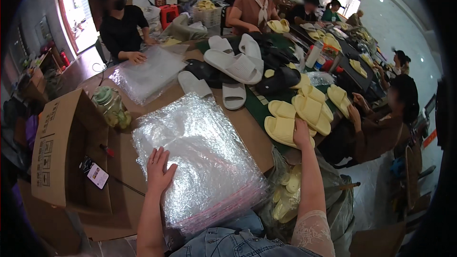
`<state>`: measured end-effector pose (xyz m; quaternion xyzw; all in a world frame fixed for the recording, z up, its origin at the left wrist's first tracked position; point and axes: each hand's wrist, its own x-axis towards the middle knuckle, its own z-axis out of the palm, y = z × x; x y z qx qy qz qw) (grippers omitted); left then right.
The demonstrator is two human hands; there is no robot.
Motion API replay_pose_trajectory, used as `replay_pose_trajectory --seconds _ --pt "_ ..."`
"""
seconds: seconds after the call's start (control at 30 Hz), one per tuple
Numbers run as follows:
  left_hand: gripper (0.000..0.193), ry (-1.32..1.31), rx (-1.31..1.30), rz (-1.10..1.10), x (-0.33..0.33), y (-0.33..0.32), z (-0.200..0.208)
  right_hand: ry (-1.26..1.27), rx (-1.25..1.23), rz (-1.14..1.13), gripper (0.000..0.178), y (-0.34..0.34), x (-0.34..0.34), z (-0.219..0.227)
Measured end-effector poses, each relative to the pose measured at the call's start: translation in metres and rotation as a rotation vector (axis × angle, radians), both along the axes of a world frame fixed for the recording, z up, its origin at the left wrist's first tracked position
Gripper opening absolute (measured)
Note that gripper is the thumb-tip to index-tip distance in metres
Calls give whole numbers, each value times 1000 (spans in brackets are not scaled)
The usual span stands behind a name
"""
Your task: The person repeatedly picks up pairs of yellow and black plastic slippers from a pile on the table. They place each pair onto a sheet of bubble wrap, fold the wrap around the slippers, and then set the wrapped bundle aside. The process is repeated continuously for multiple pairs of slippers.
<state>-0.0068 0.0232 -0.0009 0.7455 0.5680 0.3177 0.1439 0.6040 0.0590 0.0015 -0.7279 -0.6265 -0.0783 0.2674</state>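
Left palm on the bags, right hand out among the yellow slippers

We've got our left hand (159,170) lying flat, fingers spread and loose, on the stack of clear plastic bags (204,162) right in front of us on the brown table (247,126). Our right hand (301,132) stretches forward and closes over a pale yellow slipper (282,130) at the near edge of the yellow slippers (309,109); whether the fingers truly grip it, we can't tell. By our judgement the packing is barely under way: the slipper looks unbagged, many more lie loose beyond, and the cardboard box (62,152) at our left shows no packed pairs. The slipper looks thick, smooth and soft-soled.
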Motion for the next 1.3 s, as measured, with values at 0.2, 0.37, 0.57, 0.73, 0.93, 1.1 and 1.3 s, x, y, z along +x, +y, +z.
replay_pose_trajectory --seconds 0.2,0.37,0.57,0.73,0.93,1.1,1.3 --pt "57 -22 15 22 0 -2 2 98 -204 151 21 36 -96 19" --pt "61 11 -14 17 0 -2 0 265 -54 127 20 10 -125 9" --pt "64 23 -15 37 1 -7 3 1401 -22 549 32 -86 -177 92" --pt "65 15 -27 17 2 -5 3 909 -652 1137 43 -132 -253 139" --pt "63 35 0 21 1 -6 3 195 -496 666 23 -82 -282 103" --pt "58 92 82 47 0 -9 0 157 -287 524 20 -42 -284 38" --pt "73 207 -48 -287 27 -75 39 223 -264 472 21 -46 -284 25"
